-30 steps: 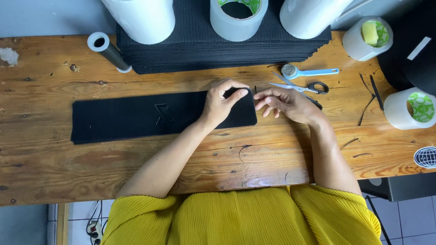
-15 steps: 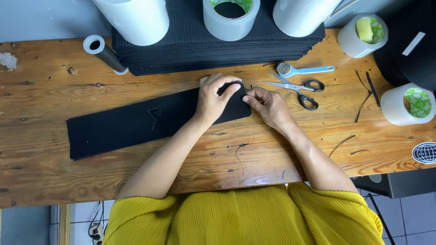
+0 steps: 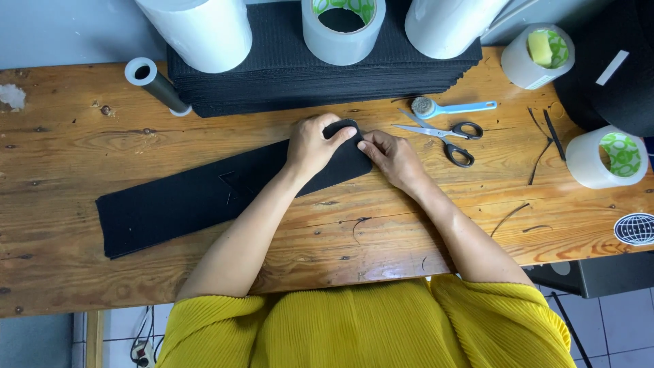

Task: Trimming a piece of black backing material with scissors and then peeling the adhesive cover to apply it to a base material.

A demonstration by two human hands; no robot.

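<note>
- Head view: a long black fabric strip [image 3: 225,191] lies slantwise on the wooden table [image 3: 82,286], its left end near, its right end farther off and under both hands.
- Left hand [image 3: 312,144] rests palm-down on the strip's rounded right end, fingers curled over the far edge, pinching it.
- Right hand [image 3: 392,158] touches the same end from the right, fingertips pinched on the edge; nothing else is in it.
- Step in hand, as judged: shaping or folding the strip's right end. A next move would call for a firm pinch while the strip stays flat.
- Scissors [image 3: 446,136] and a light-blue handled tool [image 3: 453,108] lie just right of the hands, within reach.
- Stack of black sheets [image 3: 286,82] sits far, bearing white rolls [image 3: 201,31] and a tape roll [image 3: 340,27].
- More tape rolls [image 3: 606,158] stand at right; a dark tube [image 3: 158,85] at far left.
- Nothing blocks the strip.
</note>
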